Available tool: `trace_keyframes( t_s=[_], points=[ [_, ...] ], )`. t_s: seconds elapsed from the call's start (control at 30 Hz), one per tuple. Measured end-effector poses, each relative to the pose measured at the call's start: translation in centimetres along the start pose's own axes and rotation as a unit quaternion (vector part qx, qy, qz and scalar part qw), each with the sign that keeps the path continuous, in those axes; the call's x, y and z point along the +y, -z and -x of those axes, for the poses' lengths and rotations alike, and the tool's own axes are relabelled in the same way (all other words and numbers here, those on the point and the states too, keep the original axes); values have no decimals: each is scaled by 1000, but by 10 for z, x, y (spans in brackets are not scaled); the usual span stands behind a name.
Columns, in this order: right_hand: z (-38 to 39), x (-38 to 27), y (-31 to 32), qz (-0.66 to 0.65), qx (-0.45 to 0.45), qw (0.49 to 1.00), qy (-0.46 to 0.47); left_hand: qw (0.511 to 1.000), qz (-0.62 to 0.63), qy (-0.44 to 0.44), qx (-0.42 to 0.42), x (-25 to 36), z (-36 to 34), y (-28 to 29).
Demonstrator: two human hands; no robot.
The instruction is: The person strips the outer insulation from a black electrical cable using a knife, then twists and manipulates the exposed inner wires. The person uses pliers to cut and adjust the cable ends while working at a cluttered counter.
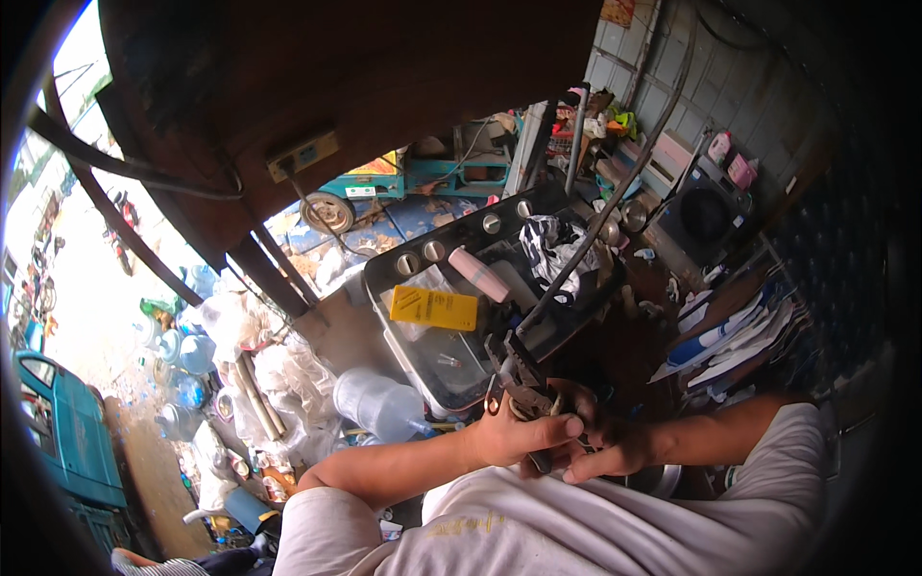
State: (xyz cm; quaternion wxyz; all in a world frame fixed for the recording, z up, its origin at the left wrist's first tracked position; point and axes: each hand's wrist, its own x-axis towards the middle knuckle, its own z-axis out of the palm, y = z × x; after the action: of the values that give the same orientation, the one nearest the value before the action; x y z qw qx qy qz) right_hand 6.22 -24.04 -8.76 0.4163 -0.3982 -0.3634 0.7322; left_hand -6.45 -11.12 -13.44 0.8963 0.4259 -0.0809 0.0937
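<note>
In front of my chest, both hands meet at a dark metal tool [523, 370] with a jaw-like end pointing up and away from me. Its exact kind is hard to make out. My left hand [528, 434] is closed around its lower part, thumb across the front. Close against it, my right hand [615, 451] has its fingers curled in at the same spot; what they grip is partly hidden. Just beyond stands a black twin-tub washing machine [461, 389] with several knobs. On its top lie a yellow box [434, 307], a pink cylinder [478, 275] and a black-and-white cloth [557, 254].
A clear water jug [379, 403] and bagged plastic scrap [298, 379] lie left of the machine. Flattened cardboard [735, 336] is stacked at right, near a black appliance [706, 211]. A dark panel [346, 67] hangs overhead; a cable [615, 192] crosses the view. Another person's striped sleeve [168, 566] shows lower left.
</note>
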Motion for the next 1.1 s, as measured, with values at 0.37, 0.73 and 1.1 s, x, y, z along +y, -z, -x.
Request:
trace_keyframes(
  t_s=[0.37, 0.73, 1.1],
  points=[
    [5, 14, 8, 95, -31, 995, 11, 998, -37, 41, 23, 12, 1, -10],
    [0, 3, 8, 90, 18, 996, 13, 992, -35, 116, 21, 13, -3, 1],
    [-38, 37, 40, 232, 156, 960, -12, 792, -354, -316, 383, 8, 4, 33]
  ],
)
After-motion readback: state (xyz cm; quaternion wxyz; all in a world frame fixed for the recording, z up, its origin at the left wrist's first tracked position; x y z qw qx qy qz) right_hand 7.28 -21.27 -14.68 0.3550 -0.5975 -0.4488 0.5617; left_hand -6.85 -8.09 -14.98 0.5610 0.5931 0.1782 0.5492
